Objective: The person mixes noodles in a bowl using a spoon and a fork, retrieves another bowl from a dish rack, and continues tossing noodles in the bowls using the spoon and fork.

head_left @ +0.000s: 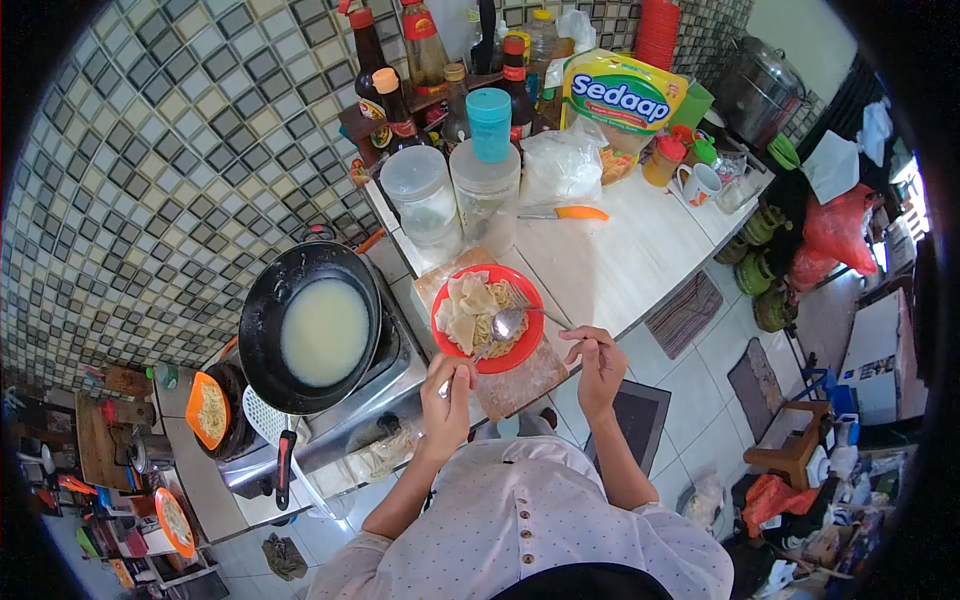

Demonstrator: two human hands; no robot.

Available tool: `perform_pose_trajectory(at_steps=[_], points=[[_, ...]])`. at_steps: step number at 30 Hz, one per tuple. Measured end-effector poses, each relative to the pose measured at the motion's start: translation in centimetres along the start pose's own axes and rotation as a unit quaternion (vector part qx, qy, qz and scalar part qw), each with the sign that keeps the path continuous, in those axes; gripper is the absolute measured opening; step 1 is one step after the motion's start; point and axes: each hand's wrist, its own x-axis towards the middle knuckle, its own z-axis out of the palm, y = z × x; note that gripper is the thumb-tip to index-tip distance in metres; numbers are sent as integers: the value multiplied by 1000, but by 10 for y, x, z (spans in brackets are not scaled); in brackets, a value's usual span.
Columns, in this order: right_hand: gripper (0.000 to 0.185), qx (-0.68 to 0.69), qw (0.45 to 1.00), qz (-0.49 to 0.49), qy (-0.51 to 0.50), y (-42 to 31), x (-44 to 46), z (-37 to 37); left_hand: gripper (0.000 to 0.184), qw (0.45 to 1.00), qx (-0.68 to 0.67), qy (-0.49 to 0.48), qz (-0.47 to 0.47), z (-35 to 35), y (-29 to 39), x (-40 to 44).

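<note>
A red plate [536,338] with noodles [503,345] and pale, flat, folded pieces of food [466,305] rests on a worn wooden board [513,392]. My left hand [446,402], at the plate's lower left, is closed round the handle of a metal spoon [507,323], whose bowl lies over the noodles. From the right side, my right hand [597,372] pinches the handle of a fork [520,297]. The fork's tines are at the noodles, close beside the spoon.
Left of the plate, a black pan [262,350] with cloudy liquid sits on the stove [350,425]. A slotted ladle [262,412] and an orange bowl of noodles [196,425] are nearby. Behind stand plastic jars [420,195], sauce bottles [368,60] and an orange-handled knife [582,213].
</note>
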Motion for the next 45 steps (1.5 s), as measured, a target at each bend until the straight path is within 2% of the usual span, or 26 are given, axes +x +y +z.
perform_pose_trajectory(at_steps=[8, 10, 13, 18, 26, 36, 38, 45], points=[[37, 8, 1000, 9, -8, -2, -3, -2, 29, 1000, -7, 13, -4, 1, -7, -1], [37, 10, 1000, 8, -5, -3, -3, -2, 21, 999, -4, 33, -13, 1, 0, 1], [36, 14, 1000, 8, 2, -3, -2, -2, 21, 1000, 1, 26, -11, -1, -3, 0], [31, 25, 999, 2, 23, -3, -1, -1, 21, 999, -14, 28, -28, 0, -1, -2], [36, -4, 1000, 1, -10, -3, -4, -2, 22, 999, -24, 23, -32, 2, -4, -3], [40, -17, 1000, -6, 8, -13, -3, -8, 27, 1000, -3, 23, -19, 0, -4, -1], [34, 9, 999, -1, 42, -14, -2, -8, 30, 1000, 0, 18, -16, -2, -3, -2], [29, 23, 999, 10, 29, -11, -3, -3, 30, 1000, 9, 22, -9, -8, -1, -1]])
